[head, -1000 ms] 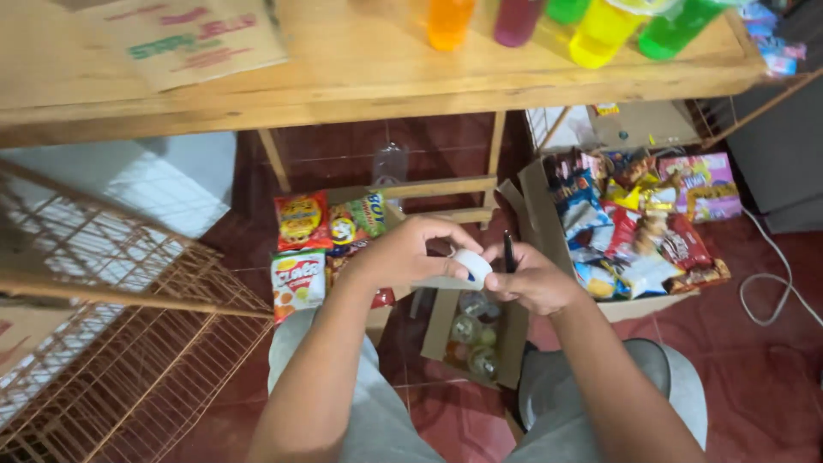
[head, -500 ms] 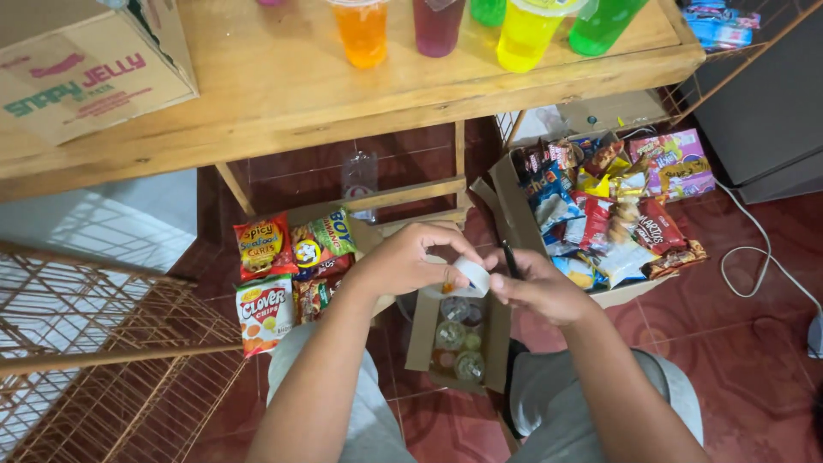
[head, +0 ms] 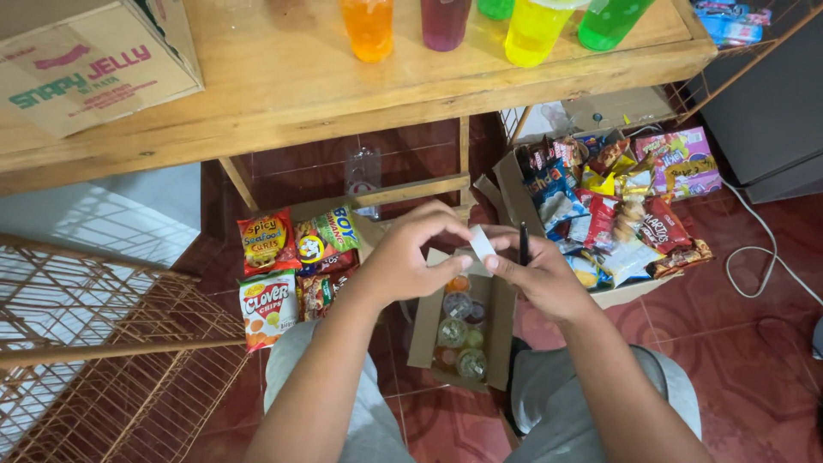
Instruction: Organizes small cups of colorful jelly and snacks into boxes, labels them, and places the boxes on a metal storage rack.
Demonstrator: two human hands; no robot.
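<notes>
Both hands pinch a small white slip (head: 481, 243) between them: the left hand (head: 410, 255) closes on one end, the right hand (head: 540, 276) on the other, with a black pen (head: 524, 244) upright in its fingers. They hover above an open brown box (head: 423, 330) of small lidded cups on the red tiled floor (head: 754, 360). A wooden table (head: 283, 94) carries coloured drink bottles (head: 369, 26) and a cardboard carton (head: 77, 64). Red and green snack bags (head: 283, 266) lie at left, a box of mixed snack packets (head: 617, 206) at right.
</notes>
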